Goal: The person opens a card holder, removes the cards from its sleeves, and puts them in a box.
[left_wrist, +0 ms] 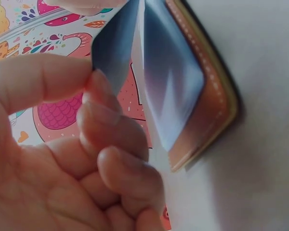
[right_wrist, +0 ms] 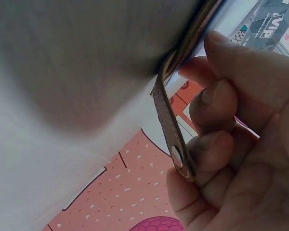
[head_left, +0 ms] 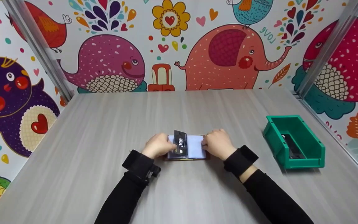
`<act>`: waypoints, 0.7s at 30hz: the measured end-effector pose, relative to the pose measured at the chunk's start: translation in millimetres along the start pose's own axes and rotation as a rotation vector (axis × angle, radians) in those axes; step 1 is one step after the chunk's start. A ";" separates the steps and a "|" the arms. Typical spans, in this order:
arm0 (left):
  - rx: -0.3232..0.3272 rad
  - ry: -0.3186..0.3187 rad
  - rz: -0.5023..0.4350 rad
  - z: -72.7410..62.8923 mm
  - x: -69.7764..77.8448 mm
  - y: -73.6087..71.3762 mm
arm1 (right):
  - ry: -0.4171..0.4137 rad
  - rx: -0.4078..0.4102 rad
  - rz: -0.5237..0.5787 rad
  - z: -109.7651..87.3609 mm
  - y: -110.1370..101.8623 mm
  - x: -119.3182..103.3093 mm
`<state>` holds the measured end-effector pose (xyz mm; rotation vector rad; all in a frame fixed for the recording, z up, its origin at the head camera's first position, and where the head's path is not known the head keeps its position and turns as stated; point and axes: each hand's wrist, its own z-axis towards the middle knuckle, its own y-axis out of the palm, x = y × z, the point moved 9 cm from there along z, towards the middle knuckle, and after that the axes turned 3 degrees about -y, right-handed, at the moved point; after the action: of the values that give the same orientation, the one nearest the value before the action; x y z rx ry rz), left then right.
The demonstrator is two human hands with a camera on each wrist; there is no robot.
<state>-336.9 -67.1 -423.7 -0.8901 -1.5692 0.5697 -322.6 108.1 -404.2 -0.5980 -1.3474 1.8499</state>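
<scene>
A small brown leather card holder (left_wrist: 207,120) lies spread open on the table in front of me, with pale clear sleeves (head_left: 195,146) inside. A black card marked "Vip" (head_left: 180,143) stands tilted up over its left half. My left hand (head_left: 158,145) pinches the edge of this dark leaf between thumb and fingertips. At the opposite side my right hand (head_left: 219,143) grips the holder's right edge, thumb on top and fingers curled beneath. A leather strap (right_wrist: 171,130) with a metal snap (right_wrist: 177,156) hangs from that edge, against the fingers of the right hand.
To the right stands a green plastic bin (head_left: 303,163) with dark flat items (head_left: 292,147) inside. Brightly printed panels (head_left: 166,62) wall the table (head_left: 120,115) at the back and sides, with metal posts at the corners.
</scene>
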 end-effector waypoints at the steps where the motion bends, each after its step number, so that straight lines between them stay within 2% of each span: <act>1: 0.003 0.001 0.003 -0.5 0.3 -0.9 | -0.002 -0.002 0.000 -0.1 0.2 -0.1; 9: 0.022 0.016 -0.008 -0.8 -1.5 -5.8 | -0.004 -0.022 0.036 -0.1 3.0 2.0; 14: 0.021 0.032 -0.052 -4.1 1.1 -8.8 | 0.012 -0.032 0.081 -1.8 3.8 5.9; 21: 0.013 0.115 -0.110 -12.8 13.2 -14.1 | 0.027 -0.035 0.117 -3.3 4.1 8.7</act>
<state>-328.0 -66.4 -402.2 -0.8074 -1.4986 0.4430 -326.7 116.3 -408.6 -0.7313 -1.3545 1.9081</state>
